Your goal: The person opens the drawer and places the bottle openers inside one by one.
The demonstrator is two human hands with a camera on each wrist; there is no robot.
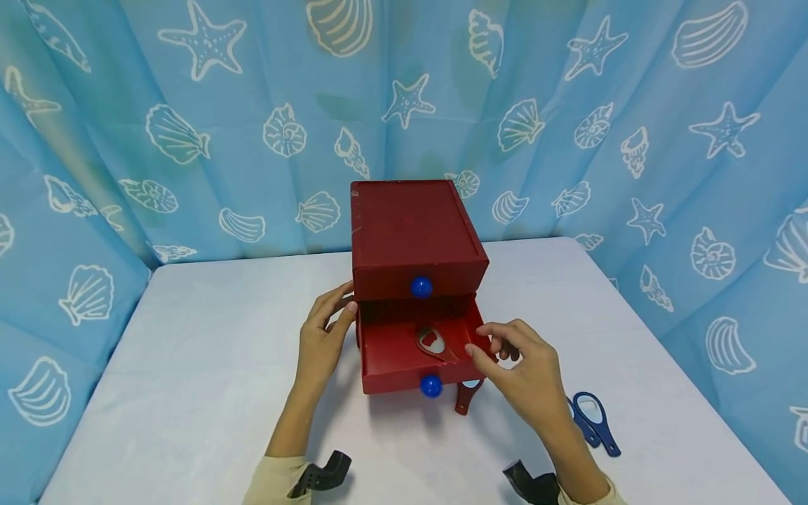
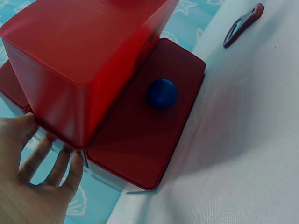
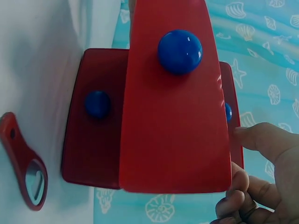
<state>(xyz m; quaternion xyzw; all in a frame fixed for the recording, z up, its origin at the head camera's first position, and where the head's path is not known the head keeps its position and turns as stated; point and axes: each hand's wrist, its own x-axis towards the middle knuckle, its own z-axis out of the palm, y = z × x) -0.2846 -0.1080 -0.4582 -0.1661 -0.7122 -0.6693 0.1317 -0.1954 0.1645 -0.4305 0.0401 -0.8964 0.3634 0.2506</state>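
A small red drawer cabinet (image 1: 413,217) stands on the table with its middle drawer (image 1: 388,358) pulled out. Inside that drawer lies a red bottle opener (image 1: 432,341). My left hand (image 1: 323,344) rests fingertips along the cabinet's left side, thumb near the open drawer's side. At the drawer's right rim is my right hand (image 1: 527,368), thumb and forefinger apart with nothing between them, the other fingers loosely bent. Blue round knobs (image 3: 180,52) sit on the drawer fronts. The bottom drawer (image 2: 140,116) is closed in the left wrist view.
Another red bottle opener (image 3: 28,163) lies on the table by the cabinet's front, partly under the drawer in the head view. To the right, beside my forearm, are blue bottle openers (image 1: 593,417). A blue seashell curtain (image 1: 252,175) hangs behind the white table (image 1: 189,365).
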